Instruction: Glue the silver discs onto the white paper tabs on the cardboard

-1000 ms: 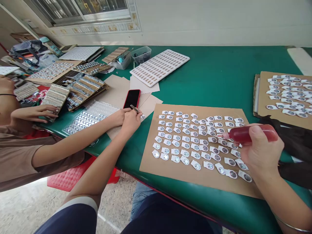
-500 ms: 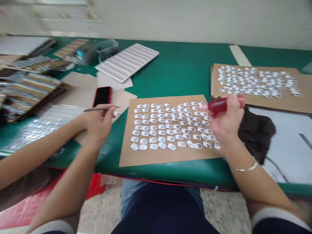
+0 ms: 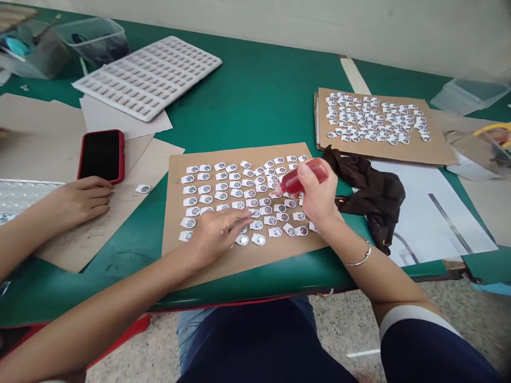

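My left hand (image 3: 213, 234) is closed around slim metal tweezers (image 3: 239, 223), their tip low over the rows of small white tags. Each tag (image 3: 258, 239) has a dark round print and lies on a brown cardboard sheet (image 3: 175, 213). My right hand (image 3: 319, 194) grips a red squeeze bottle (image 3: 297, 180), tilted so that its pale nozzle points down left at the tags in the middle right of the sheet. Whether the nozzle touches a tag I cannot tell. Some tags are hidden behind my hands.
At left, another person's hand (image 3: 85, 199) rests beside a red-cased phone (image 3: 101, 156); one loose tag (image 3: 142, 189) lies nearby. Behind are a white slotted tray (image 3: 147, 77) and plastic tubs (image 3: 93, 42). A dark cloth (image 3: 375, 186) and more tagged cardboard (image 3: 375, 146) are at right.
My left hand with the tweezers has moved right, from near the phone to over the cardboard. The bottle has come left and down over the tags. The view has shifted right.
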A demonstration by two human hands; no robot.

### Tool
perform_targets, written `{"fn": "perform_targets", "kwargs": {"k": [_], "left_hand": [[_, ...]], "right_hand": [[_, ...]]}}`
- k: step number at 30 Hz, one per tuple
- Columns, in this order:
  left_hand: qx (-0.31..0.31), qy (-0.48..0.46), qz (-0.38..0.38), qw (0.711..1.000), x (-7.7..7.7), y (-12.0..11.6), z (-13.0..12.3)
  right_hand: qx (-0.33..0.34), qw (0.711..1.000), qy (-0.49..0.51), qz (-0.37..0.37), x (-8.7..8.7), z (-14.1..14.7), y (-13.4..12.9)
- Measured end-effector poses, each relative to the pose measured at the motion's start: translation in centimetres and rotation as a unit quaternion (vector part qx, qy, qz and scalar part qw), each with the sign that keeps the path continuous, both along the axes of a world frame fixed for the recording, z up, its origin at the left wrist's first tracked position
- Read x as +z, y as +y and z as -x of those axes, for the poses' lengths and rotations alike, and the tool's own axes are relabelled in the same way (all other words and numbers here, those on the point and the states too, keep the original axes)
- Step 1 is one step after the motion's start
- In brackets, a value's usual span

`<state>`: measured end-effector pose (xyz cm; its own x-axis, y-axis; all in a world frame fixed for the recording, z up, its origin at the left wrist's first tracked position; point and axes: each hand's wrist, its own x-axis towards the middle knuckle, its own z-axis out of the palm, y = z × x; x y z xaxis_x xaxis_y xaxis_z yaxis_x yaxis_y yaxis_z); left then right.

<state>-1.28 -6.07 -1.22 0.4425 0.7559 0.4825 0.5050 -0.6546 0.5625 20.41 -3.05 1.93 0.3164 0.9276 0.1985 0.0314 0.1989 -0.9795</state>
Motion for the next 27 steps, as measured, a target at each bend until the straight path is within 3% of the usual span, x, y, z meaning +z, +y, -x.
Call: {"fn": "perform_targets", "kwargs": {"k": [3, 20, 27], "left_hand": [[-0.030, 0.019, -0.054, 0.998, -0.62, -0.53, 0.10], [-0.034, 0.042, -0.051, 0.997, -0.86, -0.24, -0.27], [-0.064, 0.092, -0.033, 0.993, -0.20, -0.42, -0.38]], "right_hand": [[0.016, 0.999, -0.036, 0.013, -0.17, 0.61, -0.31], [0.046, 0.997, -0.048, 0.044, -0.36, 0.61, -0.34], [0.071, 0.996, -0.025, 0.048, -0.26, 0.79, -0.34]]}}
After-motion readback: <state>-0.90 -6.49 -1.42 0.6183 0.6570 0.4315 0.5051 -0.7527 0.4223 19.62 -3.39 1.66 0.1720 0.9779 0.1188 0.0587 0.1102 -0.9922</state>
